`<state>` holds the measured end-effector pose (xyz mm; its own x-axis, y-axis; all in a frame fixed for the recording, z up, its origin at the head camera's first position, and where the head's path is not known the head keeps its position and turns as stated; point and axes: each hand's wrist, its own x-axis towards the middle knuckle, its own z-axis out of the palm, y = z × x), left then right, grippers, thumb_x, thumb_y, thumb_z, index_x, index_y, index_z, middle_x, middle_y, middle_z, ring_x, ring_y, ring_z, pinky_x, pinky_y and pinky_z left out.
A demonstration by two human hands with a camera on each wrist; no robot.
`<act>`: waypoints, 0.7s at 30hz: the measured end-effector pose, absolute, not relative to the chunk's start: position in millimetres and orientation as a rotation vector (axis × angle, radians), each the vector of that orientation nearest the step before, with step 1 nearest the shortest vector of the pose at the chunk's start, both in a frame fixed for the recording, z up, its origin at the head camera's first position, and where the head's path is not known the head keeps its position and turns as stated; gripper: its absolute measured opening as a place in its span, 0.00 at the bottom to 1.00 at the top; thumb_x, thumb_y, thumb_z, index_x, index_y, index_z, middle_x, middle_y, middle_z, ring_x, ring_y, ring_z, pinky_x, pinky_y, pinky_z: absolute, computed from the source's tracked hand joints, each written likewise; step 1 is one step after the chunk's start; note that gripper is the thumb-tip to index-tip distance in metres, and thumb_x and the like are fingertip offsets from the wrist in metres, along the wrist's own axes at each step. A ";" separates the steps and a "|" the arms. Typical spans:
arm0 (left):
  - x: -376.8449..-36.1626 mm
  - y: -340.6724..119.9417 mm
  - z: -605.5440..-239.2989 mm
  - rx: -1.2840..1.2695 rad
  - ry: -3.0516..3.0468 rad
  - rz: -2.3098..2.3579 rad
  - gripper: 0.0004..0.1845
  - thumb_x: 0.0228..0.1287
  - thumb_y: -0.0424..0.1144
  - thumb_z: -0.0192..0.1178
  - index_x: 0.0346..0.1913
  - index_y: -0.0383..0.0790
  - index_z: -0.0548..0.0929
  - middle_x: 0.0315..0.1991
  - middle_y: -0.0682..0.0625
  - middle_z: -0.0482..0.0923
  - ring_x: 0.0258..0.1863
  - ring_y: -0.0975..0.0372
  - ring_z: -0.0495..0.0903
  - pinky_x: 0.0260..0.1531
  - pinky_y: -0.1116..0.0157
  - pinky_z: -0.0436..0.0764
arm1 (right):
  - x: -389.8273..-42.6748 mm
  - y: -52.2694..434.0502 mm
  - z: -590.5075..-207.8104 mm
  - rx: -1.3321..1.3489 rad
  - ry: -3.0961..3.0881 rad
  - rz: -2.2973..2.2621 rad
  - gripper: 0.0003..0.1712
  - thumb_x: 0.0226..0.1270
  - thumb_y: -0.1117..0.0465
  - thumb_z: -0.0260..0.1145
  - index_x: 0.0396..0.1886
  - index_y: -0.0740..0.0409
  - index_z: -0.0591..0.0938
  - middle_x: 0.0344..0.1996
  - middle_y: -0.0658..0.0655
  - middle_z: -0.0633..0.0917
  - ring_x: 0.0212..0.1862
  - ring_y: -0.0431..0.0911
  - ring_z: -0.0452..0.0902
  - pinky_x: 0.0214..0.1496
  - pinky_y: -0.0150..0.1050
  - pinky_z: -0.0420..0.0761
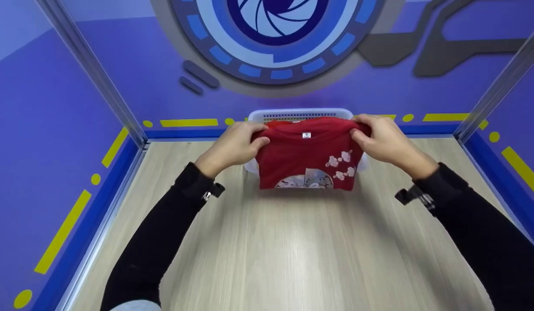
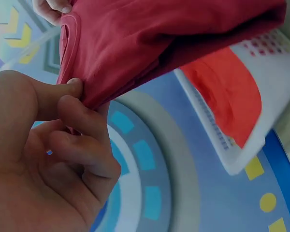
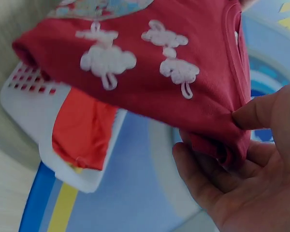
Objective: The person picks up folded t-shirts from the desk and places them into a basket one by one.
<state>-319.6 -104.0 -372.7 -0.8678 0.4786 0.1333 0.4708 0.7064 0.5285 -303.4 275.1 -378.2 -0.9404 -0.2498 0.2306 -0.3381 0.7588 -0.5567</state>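
A folded dark red shirt (image 1: pixel 292 155) with white cloud shapes and a patterned patch hangs between my two hands, its neckline and small white label uppermost. My left hand (image 1: pixel 238 144) pinches one top corner between thumb and fingers; the left wrist view shows the thumb (image 2: pixel 73 88) pressing on the cloth. At the opposite corner my right hand (image 1: pixel 385 140) grips the shirt, thumb in front and fingers behind the folded layers. Behind the shirt stands a white plastic basket (image 1: pixel 254 115), mostly hidden in the head view. A bright red-orange cloth (image 3: pixel 84 128) lies in it.
The basket stands on a light wood-grain table (image 1: pixel 275 250), close to the blue patterned back wall (image 1: pixel 133 73). Side walls with metal corner posts (image 1: pixel 98 82) rise at left and right. Black straps with small clips are on both wrists.
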 end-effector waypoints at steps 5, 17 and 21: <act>-350.2 -99.9 -375.1 0.723 2.895 0.841 0.13 0.84 0.44 0.61 0.57 0.42 0.89 0.45 0.47 0.85 0.45 0.55 0.82 0.54 0.55 0.80 | -334.0 273.1 -382.5 0.460 -2.860 0.936 0.20 0.83 0.56 0.60 0.63 0.63 0.86 0.45 0.64 0.88 0.42 0.52 0.82 0.42 0.37 0.78; -399.6 -84.5 -403.6 0.562 2.909 0.713 0.17 0.84 0.45 0.61 0.66 0.44 0.89 0.61 0.43 0.87 0.59 0.50 0.82 0.66 0.51 0.79 | -385.3 269.4 -410.7 0.446 -2.979 0.837 0.22 0.85 0.58 0.58 0.65 0.69 0.84 0.54 0.71 0.87 0.51 0.59 0.81 0.55 0.52 0.80; -409.5 -81.3 -415.7 0.545 2.875 0.712 0.15 0.84 0.44 0.61 0.61 0.40 0.89 0.56 0.42 0.85 0.52 0.51 0.81 0.60 0.54 0.79 | -395.5 268.0 -423.8 0.469 -3.021 0.794 0.22 0.85 0.60 0.58 0.66 0.70 0.82 0.53 0.72 0.86 0.50 0.60 0.81 0.56 0.54 0.81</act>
<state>-409.5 -81.3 -415.7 -0.9262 0.3750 -0.0390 0.3135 0.8234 0.4730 -395.5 268.0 -423.8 -0.9558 -0.2882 0.0586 -0.2797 0.8295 -0.4834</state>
